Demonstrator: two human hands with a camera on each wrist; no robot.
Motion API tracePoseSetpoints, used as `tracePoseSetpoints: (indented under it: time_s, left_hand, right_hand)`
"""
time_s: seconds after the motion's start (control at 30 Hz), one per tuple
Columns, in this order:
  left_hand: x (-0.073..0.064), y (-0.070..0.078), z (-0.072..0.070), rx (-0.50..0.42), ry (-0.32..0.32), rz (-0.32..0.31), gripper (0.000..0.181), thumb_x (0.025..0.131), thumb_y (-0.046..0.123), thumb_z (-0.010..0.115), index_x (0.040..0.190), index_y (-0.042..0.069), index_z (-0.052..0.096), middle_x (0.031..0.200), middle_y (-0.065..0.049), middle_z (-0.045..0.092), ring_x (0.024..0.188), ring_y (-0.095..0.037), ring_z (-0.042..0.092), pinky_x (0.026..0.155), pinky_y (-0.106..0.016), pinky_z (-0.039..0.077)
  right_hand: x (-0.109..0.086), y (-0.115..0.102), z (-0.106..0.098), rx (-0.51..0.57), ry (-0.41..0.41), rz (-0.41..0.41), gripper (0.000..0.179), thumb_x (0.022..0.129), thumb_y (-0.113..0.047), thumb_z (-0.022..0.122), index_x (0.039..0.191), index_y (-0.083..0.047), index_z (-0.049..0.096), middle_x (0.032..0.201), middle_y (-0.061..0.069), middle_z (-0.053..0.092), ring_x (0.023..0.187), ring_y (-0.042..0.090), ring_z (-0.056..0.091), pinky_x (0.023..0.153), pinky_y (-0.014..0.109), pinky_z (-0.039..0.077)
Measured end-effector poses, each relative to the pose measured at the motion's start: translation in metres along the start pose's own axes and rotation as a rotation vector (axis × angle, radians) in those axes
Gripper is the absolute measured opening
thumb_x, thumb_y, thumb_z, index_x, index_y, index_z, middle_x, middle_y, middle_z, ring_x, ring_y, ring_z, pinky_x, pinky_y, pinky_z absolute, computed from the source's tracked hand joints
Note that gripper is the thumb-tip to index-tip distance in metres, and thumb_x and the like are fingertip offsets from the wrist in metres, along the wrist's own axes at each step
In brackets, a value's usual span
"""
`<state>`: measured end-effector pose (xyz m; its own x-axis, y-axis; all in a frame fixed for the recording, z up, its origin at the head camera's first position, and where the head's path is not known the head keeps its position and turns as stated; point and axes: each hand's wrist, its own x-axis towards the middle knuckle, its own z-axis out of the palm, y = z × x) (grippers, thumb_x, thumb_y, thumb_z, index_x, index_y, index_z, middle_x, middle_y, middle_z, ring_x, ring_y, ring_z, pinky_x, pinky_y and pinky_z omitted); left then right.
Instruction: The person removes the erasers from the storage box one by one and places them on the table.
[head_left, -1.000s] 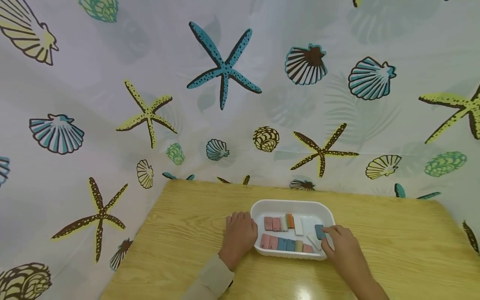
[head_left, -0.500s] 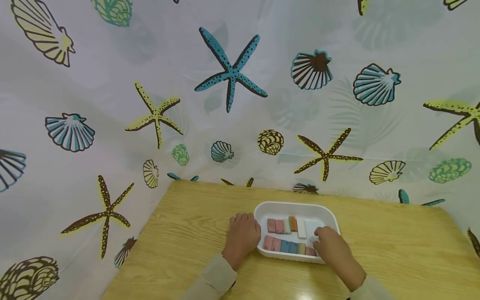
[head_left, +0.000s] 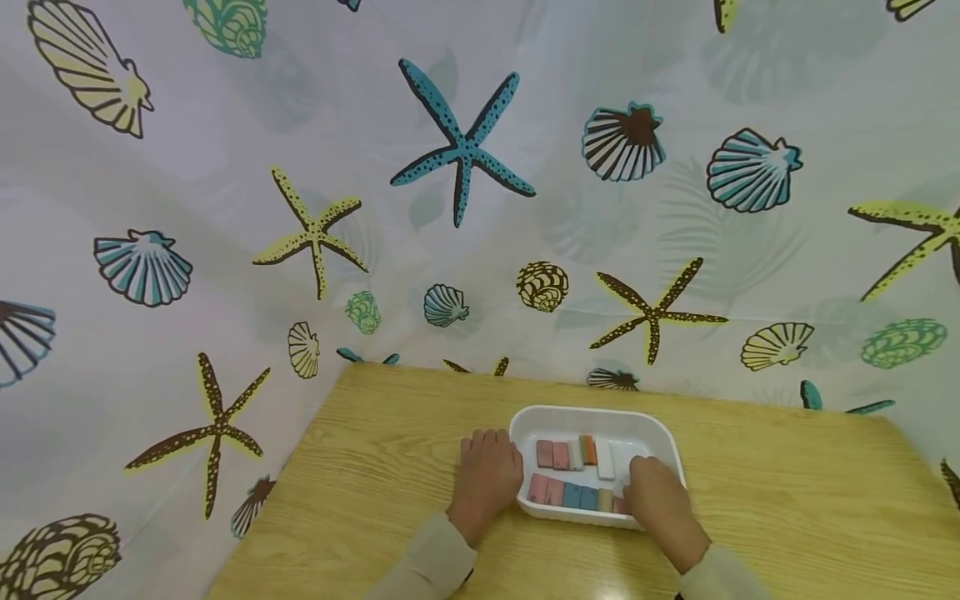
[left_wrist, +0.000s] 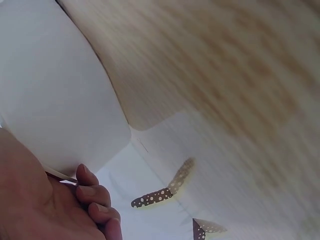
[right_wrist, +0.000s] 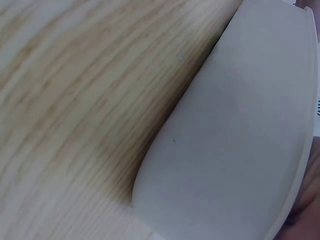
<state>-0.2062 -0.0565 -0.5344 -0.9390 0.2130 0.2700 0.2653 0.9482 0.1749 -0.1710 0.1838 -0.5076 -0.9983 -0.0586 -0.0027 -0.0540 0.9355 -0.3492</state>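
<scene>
A white oblong tray (head_left: pixel 555 423) holds small eraser-like blocks in two rows. The back row has two pink blocks (head_left: pixel 552 455), a pale block (head_left: pixel 575 455), an orange-and-green block (head_left: pixel 588 450) and a long white block (head_left: pixel 605 461). Pink blocks (head_left: pixel 546 489), blue blocks (head_left: pixel 580 497), a tan block (head_left: pixel 605 500) and a partly covered pink block (head_left: pixel 619 505) make the front row. My left hand (head_left: pixel 489 475) grips the tray's left rim, fingers curled over it. Inside the right end is my right hand (head_left: pixel 660 504), its fingertips and whatever lies beneath them hidden.
The tray stands on a wood-grain table (head_left: pixel 405 450). A white curtain (head_left: pixel 480 250) printed with shells and starfish hangs behind and at the left of the table.
My right hand has moved left and inward over the tray's right end. The separate blue block and small white block there are now out of sight. The left hand keeps its hold.
</scene>
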Motion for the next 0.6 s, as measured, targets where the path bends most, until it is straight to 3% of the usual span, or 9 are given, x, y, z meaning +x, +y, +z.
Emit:
tracePoseSetpoints:
  time_s: [0.3, 0.47, 0.6]
  left_hand:
    - [0.0013, 0.0041, 0.0004, 0.030, 0.034, -0.010, 0.025, 0.094, 0.025, 0.042, 0.079, 0.007, 0.050, 0.074, -0.005, 0.046, 0.074, -0.022, 0.044, 0.068, -0.037, 0.032]
    - [0.0020, 0.0049, 0.0000, 0.029, 0.024, -0.011, 0.026, 0.094, 0.025, 0.039, 0.079, 0.007, 0.050, 0.074, -0.005, 0.046, 0.074, -0.023, 0.045, 0.068, -0.037, 0.031]
    - [0.0000, 0.0035, 0.0008, 0.036, 0.014, -0.011, 0.025, 0.094, 0.025, 0.040, 0.078, 0.008, 0.050, 0.074, -0.005, 0.046, 0.074, -0.023, 0.044, 0.068, -0.037, 0.031]
  right_hand:
    - [0.0010, 0.0003, 0.0000, -0.012, 0.031, 0.018, 0.015, 0.075, -0.004, 0.067, 0.073, 0.003, 0.054, 0.065, 0.009, 0.050, 0.058, 0.020, 0.048, 0.052, 0.039, 0.043]
    - [0.0016, 0.0017, -0.0002, 0.024, 0.016, 0.044, 0.017, 0.074, -0.009, 0.070, 0.074, 0.001, 0.056, 0.065, 0.006, 0.049, 0.058, 0.019, 0.044, 0.051, 0.035, 0.039]
    - [0.0015, 0.0041, 0.0035, 0.073, 0.057, 0.024, 0.017, 0.074, -0.011, 0.068, 0.080, 0.002, 0.059, 0.069, 0.006, 0.052, 0.061, 0.019, 0.048, 0.054, 0.036, 0.041]
